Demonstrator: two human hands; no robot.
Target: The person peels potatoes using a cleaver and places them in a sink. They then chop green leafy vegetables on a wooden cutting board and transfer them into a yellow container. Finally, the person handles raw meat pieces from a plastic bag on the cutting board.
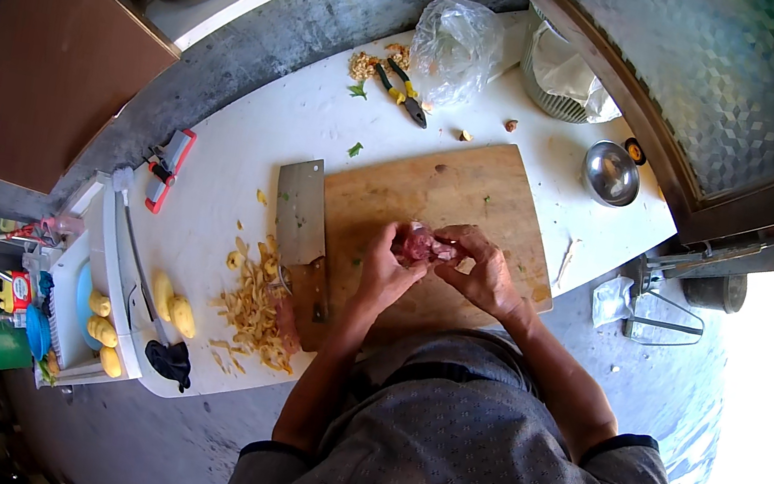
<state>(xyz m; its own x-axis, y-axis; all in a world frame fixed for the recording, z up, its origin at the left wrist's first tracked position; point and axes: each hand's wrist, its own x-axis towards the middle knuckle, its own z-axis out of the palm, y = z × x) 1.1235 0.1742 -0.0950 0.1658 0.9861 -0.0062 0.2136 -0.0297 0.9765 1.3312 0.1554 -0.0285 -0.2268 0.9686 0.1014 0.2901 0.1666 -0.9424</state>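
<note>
Both my hands hold a piece of raw red meat (pixel 419 241) over the wooden cutting board (pixel 478 180). My left hand (pixel 388 268) grips its left side, while the fingers of my right hand (pixel 482 269) pinch its pale right end. A cleaver (pixel 302 210) with a wide metal blade lies along the board's left edge, its wooden handle toward me. Beside that handle is a heap of potato peelings (pixel 257 308), with a reddish piece, perhaps meat, (pixel 284 323) at its right side.
Peeled potatoes (pixel 181 315) lie on the left of the white table (pixel 209 214), near a black cloth (pixel 168 362). Pliers (pixel 405 93), a clear plastic bag (pixel 455 50) and a basket (pixel 549 80) stand or lie behind the board. A metal bowl (pixel 611 174) sits at the right.
</note>
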